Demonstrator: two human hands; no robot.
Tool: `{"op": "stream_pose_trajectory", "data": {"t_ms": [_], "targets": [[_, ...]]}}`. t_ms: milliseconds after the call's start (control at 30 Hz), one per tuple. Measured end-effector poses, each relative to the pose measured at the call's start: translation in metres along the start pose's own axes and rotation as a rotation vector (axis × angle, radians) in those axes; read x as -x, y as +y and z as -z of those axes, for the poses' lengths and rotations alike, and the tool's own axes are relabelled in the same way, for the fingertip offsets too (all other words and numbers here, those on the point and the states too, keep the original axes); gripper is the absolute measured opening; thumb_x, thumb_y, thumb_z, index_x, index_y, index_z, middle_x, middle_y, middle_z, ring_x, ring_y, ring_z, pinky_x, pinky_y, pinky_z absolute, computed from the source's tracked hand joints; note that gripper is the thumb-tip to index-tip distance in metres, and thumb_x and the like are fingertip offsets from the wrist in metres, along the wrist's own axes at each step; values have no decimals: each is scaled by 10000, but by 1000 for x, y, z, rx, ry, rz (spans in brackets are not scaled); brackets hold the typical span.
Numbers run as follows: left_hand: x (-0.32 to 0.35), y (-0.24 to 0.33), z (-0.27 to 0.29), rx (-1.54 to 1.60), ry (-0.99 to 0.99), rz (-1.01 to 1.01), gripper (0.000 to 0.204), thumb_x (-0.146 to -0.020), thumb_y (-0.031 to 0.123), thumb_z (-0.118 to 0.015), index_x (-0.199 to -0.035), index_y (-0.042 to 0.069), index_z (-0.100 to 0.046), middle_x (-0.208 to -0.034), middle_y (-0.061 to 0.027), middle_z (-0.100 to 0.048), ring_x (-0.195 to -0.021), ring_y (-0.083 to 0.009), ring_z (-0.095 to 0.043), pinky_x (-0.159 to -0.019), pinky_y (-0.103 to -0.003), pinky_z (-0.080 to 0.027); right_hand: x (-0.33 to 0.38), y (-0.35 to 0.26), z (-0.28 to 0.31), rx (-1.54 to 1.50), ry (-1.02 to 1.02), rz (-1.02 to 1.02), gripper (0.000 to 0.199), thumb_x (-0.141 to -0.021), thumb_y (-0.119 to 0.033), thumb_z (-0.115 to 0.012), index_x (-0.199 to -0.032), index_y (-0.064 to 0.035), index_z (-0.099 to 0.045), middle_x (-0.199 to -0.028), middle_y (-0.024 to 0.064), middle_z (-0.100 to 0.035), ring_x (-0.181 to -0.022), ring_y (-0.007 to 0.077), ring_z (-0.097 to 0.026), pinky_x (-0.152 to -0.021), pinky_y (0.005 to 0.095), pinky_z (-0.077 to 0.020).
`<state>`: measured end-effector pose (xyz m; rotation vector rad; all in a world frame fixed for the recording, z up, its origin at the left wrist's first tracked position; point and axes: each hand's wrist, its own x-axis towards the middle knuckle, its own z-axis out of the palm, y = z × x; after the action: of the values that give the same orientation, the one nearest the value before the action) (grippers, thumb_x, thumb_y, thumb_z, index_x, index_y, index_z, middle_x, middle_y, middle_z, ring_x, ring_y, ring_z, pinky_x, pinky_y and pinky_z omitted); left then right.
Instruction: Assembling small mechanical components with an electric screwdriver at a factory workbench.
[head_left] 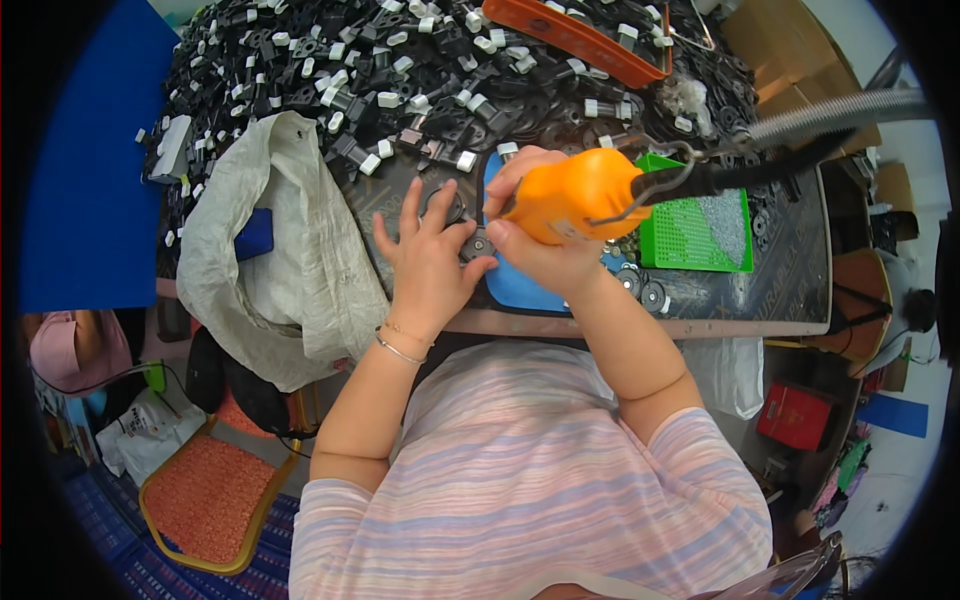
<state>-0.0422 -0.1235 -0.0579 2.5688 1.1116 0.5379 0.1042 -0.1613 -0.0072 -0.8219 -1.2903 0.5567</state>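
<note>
My right hand (pixel 545 252) is wrapped round an orange power screwdriver (pixel 580 195), which hangs from a coiled metal spring. Its tip is hidden behind the hand, above a blue mat (pixel 522 288). To its left, my left hand (pixel 425 260) lies with fingers spread on the table. The thumb and index finger are on either side of a small black round part (pixel 479 245) at the mat's left edge; whether they press on it I cannot tell. Another round black part (pixel 445 205) lies partly under the left fingers.
A large heap of black parts with white ends (pixel 400 75) covers the back of the table. An orange bin (pixel 580 42) sits on it. At right is a green basket (pixel 668 240) with small metal pieces. A whitish sack (pixel 225 230) drapes over the left edge.
</note>
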Motion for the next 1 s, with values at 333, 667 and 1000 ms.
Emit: {"op": "stream_pose_trajectory", "data": {"t_ms": [333, 667, 1000], "targets": [[-1, 2, 3, 22, -3, 12, 373, -635, 333, -797, -941, 135, -717, -1385, -51, -465, -1383, -313, -234, -1031, -653, -86, -7, 6, 2, 27, -149, -94, 304, -706, 74, -654, -977, -3, -539, -890, 83, -535, -746, 134, -548, -657, 250, -449], [0, 2, 4, 22, -1, -16, 389, -624, 336, -803, -943, 129, -719, -1399, -52, -445, -1385, -310, -235, -1034, -660, -88, -14, -3, 14, -222, -96, -14, 290, -711, -11, -691, -969, -37, -561, -887, 107, -557, -752, 163, -568, -640, 285, -490], [-7, 34, -2, 45, 67, -94, 322, -623, 348, -773, -729, 67, -655, -1360, -98, -468, -1360, -316, -274, -1037, -664, -82, 23, -82, 134, -90, 222, 115, 316, -764, -35, -598, -1068, -34, -513, -948, 122, -506, -720, 197, -537, -690, 332, -448]]}}
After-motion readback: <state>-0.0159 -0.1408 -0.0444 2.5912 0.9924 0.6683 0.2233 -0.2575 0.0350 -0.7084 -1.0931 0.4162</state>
